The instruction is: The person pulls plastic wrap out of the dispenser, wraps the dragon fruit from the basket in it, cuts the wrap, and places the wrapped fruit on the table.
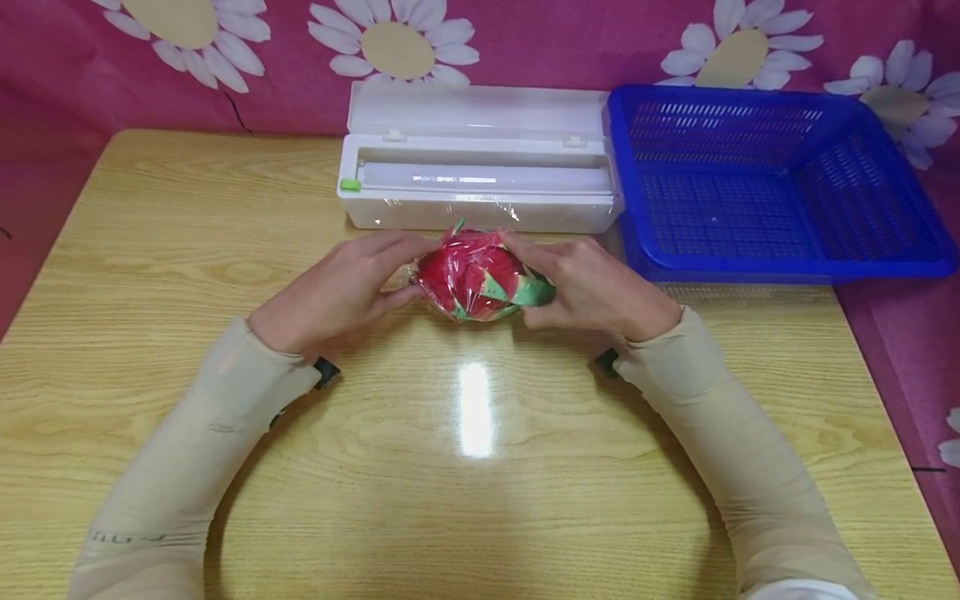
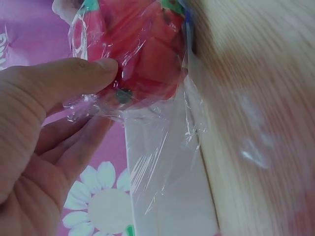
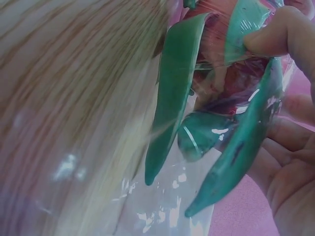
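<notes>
A red dragon fruit (image 1: pixel 472 279) with green scales lies on the wooden table (image 1: pixel 187 250), covered in clear cling film. My left hand (image 1: pixel 352 279) holds its left side, thumb pressing the film against the fruit (image 2: pixel 138 54). My right hand (image 1: pixel 585 283) grips the right side, fingers curled round the green scales (image 3: pixel 172 93) and the film. The film (image 2: pixel 162 147) hangs loose below the fruit in the left wrist view.
A white cling-film dispenser (image 1: pixel 480 158) stands open just behind the fruit, with a green slider (image 1: pixel 349 185) at its left end. A blue plastic basket (image 1: pixel 757 179) sits at the back right. A pink flowered cloth (image 1: pixel 525 42) covers the wall behind.
</notes>
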`<state>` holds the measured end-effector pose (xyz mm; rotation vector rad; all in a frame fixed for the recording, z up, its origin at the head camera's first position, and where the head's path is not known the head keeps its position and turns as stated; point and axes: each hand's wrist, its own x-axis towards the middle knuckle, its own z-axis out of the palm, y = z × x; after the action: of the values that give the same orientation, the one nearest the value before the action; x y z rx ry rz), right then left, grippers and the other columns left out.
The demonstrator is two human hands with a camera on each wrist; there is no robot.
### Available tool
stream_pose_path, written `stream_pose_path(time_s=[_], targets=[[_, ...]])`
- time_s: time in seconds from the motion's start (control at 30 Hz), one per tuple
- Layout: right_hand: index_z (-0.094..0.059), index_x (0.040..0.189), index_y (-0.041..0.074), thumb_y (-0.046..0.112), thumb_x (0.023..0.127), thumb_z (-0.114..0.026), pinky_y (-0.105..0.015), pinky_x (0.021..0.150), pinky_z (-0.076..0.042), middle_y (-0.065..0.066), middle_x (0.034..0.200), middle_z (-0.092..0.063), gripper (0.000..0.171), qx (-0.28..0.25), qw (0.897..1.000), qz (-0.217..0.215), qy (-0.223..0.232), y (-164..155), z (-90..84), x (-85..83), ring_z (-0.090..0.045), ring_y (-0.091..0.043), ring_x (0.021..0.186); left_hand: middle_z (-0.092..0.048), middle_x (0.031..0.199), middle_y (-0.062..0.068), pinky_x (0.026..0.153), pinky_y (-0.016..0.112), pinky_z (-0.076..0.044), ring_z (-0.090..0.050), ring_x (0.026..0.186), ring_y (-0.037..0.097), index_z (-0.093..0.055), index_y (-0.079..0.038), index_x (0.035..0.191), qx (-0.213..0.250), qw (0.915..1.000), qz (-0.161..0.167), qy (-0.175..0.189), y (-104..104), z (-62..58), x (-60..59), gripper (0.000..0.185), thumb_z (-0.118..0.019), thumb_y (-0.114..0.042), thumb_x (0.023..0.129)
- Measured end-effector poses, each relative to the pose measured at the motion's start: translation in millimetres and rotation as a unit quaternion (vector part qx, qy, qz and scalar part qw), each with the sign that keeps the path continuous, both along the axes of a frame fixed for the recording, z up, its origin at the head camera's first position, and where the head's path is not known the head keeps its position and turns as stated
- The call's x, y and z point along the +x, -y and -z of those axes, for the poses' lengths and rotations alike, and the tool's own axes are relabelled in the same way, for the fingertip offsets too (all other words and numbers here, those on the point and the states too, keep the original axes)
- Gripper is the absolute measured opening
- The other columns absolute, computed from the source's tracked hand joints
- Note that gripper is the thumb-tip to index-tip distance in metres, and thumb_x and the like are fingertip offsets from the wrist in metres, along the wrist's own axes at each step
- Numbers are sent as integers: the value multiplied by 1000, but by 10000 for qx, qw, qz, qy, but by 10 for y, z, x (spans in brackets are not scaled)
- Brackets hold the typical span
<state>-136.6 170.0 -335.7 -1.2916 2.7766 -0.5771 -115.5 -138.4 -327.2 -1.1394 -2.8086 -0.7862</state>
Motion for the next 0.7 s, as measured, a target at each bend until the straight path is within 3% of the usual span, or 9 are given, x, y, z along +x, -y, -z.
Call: stream_pose_path(time_s=[0.1, 0.27, 0.57, 0.7], targets=[[-48, 151, -1, 20, 75, -79, -27, 54, -44, -10, 82, -70, 85, -2, 10000, -9, -19, -1, 8, -2, -49, -14, 60, -64, 144, 12, 109, 44, -55, -64, 132, 26, -52, -8, 149, 8, 9995, -53, 295, -5, 12, 0, 61, -76, -17, 95], [-49, 151, -2, 19, 74, -78, -29, 55, -47, -15, 94, -76, 85, -69, 9999, -71, -73, 3, 24, -12, -51, -15, 62, -59, 151, 8, 109, 42, -55, -62, 135, 22, -41, -15, 157, 9, 9961, -179, 868, -13, 11, 5, 70, -74, -17, 96], [-48, 152, -1, 20, 75, -78, -28, 55, -47, -19, 102, -77, 85, -5, 10000, -23, 2, -1, 32, -16, -50, -14, 62, -62, 148, 8, 109, 41, -56, -64, 130, 20, -45, -10, 151, 12, 9930, -21, 1184, 49, -9, -11, 64, -71, -12, 93], [-48, 152, -1, 20, 76, -79, -27, 54, -46, -17, 100, -77, 85, 33, 10000, 2, 15, -3, 34, -13, -50, -14, 61, -58, 152, 8, 113, 42, -53, -60, 134, 20, -42, -12, 154, -162, 9912, -87, 1309, 39, -16, -10, 72, -77, -13, 90]])
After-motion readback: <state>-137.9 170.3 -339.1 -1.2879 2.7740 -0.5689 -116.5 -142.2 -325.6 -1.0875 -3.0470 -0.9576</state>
